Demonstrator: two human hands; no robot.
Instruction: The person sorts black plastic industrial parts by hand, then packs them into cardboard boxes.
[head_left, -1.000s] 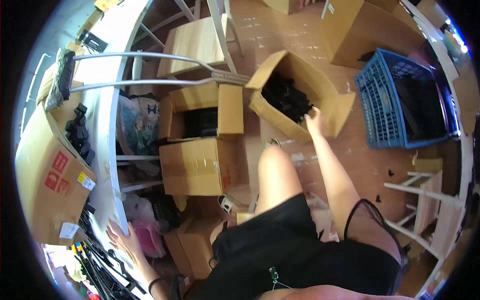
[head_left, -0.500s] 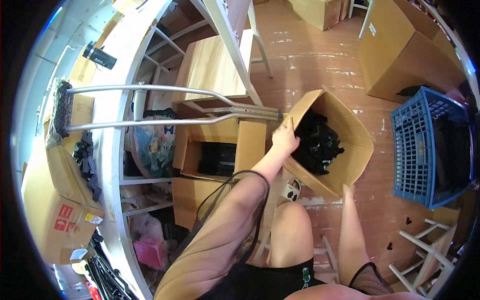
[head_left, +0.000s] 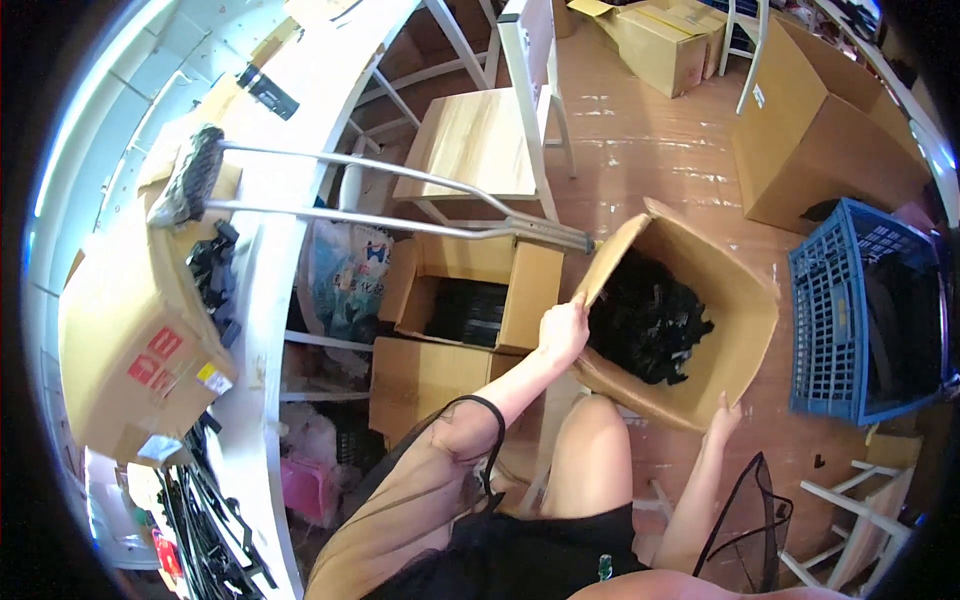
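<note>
Seen from above, a person in black seated or crouching has both bare hands on a large, brown, 4-sided cardboard box (head_left: pixel 745 310), which sits in front of the knee, just right of centre, with its mouth facing up toward the viewer. Inside lies a loose heap of small, glossy black pieces (head_left: pixel 650 320), gathered against the left side. The left hand (head_left: pixel 565 332) is closed around the box's left edge; the right hand (head_left: pixel 722 420) pinches the rim at the near right corner, its far fingers hidden behind the board. Whether the base rests on the reddish-brown floor (head_left: pixel 640 150) or is slightly raised cannot be told.

The walls look thin and fairly stiff, likely to flex at the unsupported rim. The heap probably makes the box moderately heavy, weighted to the left, and may slide if tipped. 2 opposite corners or the lower edges would seem the steadiest holds; a loose rim could bend or tear.

To the left, the tip of a silver metal crutch (head_left: pixel 550 232) ends near the box; to the right, well apart, stands a blue plastic lattice crate (head_left: pixel 828 330)
</note>
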